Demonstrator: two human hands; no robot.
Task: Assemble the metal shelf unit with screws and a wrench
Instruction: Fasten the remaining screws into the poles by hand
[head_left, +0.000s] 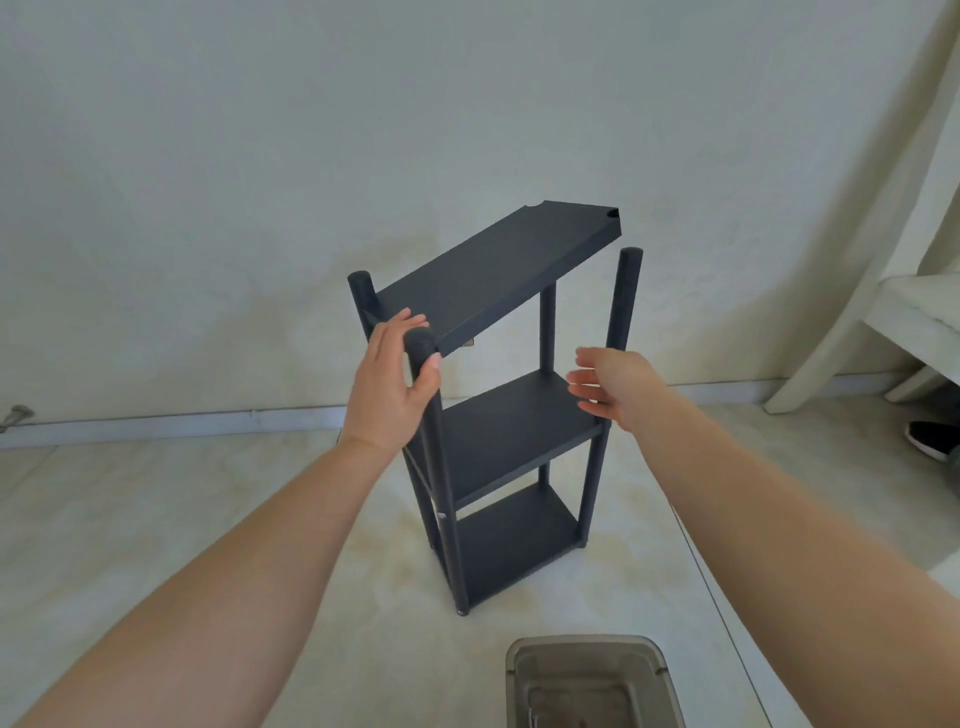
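A dark metal shelf unit (514, 431) stands upright on the pale floor, with round posts and two level boards, middle and bottom. Its top board (493, 275) sits tilted, low at the left posts and raised at the far right, above the right front post (626, 296). My left hand (392, 384) grips the top of the near left post (422, 345), thumb curled round it. My right hand (610, 387) hovers open beside the right front post, fingers straight over the middle board and holding nothing. No screws or wrench are in plain sight.
A grey translucent plastic bin (592, 680) stands on the floor near me, its contents blurred. A pale wall (311, 156) is close behind the shelf. A white furniture frame (883, 322) and a black shoe (932, 439) are at the right.
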